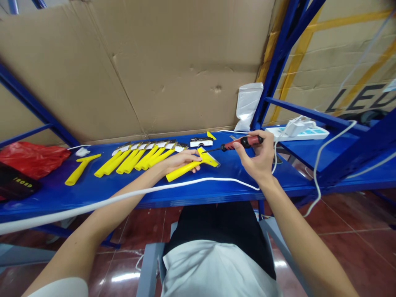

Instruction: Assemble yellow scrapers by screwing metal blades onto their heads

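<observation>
My left hand (pixel 183 159) is closed around the neck of a yellow scraper (pixel 181 171), its wide head pointing right and its handle toward me. In my right hand (pixel 260 159) is a red and black screwdriver (pixel 239 143), held by the handle with the shaft pointing left. The screwdriver's tip meets or nearly meets the scraper head; contact is hard to tell. Just behind the head lies a small black and white packet (pixel 201 142), with a small yellow piece (pixel 211 135) beside it. Several yellow scrapers (pixel 132 160) with cards on their heads lie in a row to the left.
Another yellow scraper (pixel 77 172) lies farther left, near a red plastic bag (pixel 34 159) and a black box (pixel 18 183). A white cable (pixel 185 182) crosses in front. A power strip (pixel 312 134) sits right, beyond the blue post (pixel 272 78); cardboard (pixel 173 62) stands behind.
</observation>
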A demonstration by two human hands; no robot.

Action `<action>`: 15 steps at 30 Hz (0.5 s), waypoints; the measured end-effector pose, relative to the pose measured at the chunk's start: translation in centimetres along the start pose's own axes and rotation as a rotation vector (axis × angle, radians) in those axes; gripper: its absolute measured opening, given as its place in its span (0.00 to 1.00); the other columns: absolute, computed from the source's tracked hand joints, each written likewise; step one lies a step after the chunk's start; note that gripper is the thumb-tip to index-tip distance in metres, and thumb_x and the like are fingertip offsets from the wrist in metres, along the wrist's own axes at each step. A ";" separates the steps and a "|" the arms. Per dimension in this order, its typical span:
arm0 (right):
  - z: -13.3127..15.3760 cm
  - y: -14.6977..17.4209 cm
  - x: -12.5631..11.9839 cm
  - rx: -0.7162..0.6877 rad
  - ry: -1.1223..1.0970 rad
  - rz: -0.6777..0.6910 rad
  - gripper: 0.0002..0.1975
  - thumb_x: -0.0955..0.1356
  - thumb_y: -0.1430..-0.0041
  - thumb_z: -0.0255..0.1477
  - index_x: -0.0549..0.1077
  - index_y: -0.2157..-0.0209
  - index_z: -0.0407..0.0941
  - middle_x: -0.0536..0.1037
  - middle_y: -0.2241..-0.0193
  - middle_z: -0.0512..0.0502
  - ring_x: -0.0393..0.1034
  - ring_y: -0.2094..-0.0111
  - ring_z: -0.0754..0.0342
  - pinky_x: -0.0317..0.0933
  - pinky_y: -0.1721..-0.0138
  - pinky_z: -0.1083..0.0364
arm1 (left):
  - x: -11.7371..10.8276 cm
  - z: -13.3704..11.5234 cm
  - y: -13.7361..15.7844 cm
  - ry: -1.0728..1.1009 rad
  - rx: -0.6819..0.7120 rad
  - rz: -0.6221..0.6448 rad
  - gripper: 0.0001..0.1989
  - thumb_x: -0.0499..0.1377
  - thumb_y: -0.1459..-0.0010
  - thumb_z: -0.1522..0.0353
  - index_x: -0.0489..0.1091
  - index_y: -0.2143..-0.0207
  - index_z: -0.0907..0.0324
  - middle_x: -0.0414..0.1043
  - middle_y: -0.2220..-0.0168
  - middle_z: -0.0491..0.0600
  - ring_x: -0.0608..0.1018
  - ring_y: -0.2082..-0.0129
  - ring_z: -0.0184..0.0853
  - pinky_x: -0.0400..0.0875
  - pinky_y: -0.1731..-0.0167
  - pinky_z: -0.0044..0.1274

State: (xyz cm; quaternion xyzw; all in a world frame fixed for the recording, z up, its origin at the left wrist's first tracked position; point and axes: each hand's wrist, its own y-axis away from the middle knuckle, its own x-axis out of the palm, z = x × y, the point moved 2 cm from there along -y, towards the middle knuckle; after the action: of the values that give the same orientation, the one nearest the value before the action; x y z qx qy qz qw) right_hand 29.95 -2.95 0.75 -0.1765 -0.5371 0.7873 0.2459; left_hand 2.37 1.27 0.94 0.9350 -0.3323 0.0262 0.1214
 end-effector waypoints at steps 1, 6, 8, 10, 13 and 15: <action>0.0 0.0 0.0 -0.006 0.002 0.000 0.22 0.78 0.36 0.42 0.71 0.48 0.48 0.75 0.59 0.47 0.76 0.63 0.50 0.75 0.62 0.50 | 0.0 0.0 0.0 -0.005 0.001 -0.001 0.15 0.73 0.40 0.70 0.72 0.54 0.62 0.79 0.64 0.51 0.84 0.70 0.34 0.79 0.72 0.23; -0.2 0.1 -0.1 -0.029 0.029 0.025 0.23 0.78 0.36 0.43 0.71 0.47 0.48 0.76 0.58 0.46 0.78 0.63 0.48 0.76 0.61 0.47 | 0.0 0.1 -0.1 -0.028 -0.002 -0.003 0.16 0.73 0.41 0.70 0.72 0.55 0.62 0.79 0.65 0.51 0.84 0.69 0.34 0.79 0.71 0.23; -0.2 0.1 -0.1 -0.049 0.040 0.034 0.24 0.78 0.36 0.44 0.71 0.47 0.48 0.77 0.59 0.46 0.79 0.63 0.47 0.77 0.61 0.46 | 0.0 0.1 -0.1 -0.036 0.002 -0.002 0.16 0.74 0.41 0.69 0.72 0.55 0.62 0.79 0.65 0.52 0.84 0.69 0.34 0.79 0.71 0.23; -0.2 0.2 -0.1 -0.082 0.039 0.031 0.24 0.78 0.36 0.43 0.71 0.46 0.49 0.78 0.59 0.46 0.80 0.63 0.47 0.77 0.61 0.47 | 0.0 0.1 -0.1 -0.043 0.007 -0.006 0.15 0.73 0.40 0.69 0.72 0.55 0.62 0.79 0.65 0.52 0.84 0.70 0.34 0.79 0.71 0.23; -0.1 0.3 -0.1 -0.130 0.044 0.026 0.25 0.79 0.36 0.41 0.72 0.44 0.49 0.80 0.56 0.44 0.82 0.62 0.46 0.79 0.61 0.46 | 0.1 0.1 -0.1 -0.061 0.014 -0.008 0.14 0.72 0.39 0.69 0.72 0.56 0.62 0.80 0.64 0.52 0.84 0.69 0.34 0.79 0.70 0.23; 0.0 0.3 -0.2 -0.152 0.068 0.040 0.25 0.79 0.36 0.41 0.72 0.43 0.49 0.82 0.54 0.42 0.84 0.60 0.44 0.80 0.60 0.45 | 0.1 0.1 0.0 -0.078 0.021 -0.004 0.14 0.72 0.38 0.68 0.72 0.56 0.62 0.80 0.64 0.52 0.84 0.69 0.35 0.79 0.70 0.24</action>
State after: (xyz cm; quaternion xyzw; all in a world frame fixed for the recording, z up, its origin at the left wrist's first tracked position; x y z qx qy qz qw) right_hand 30.04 -3.16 0.44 -0.2321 -0.5830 0.7426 0.2340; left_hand 2.48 1.19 0.86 0.9372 -0.3344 -0.0071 0.0987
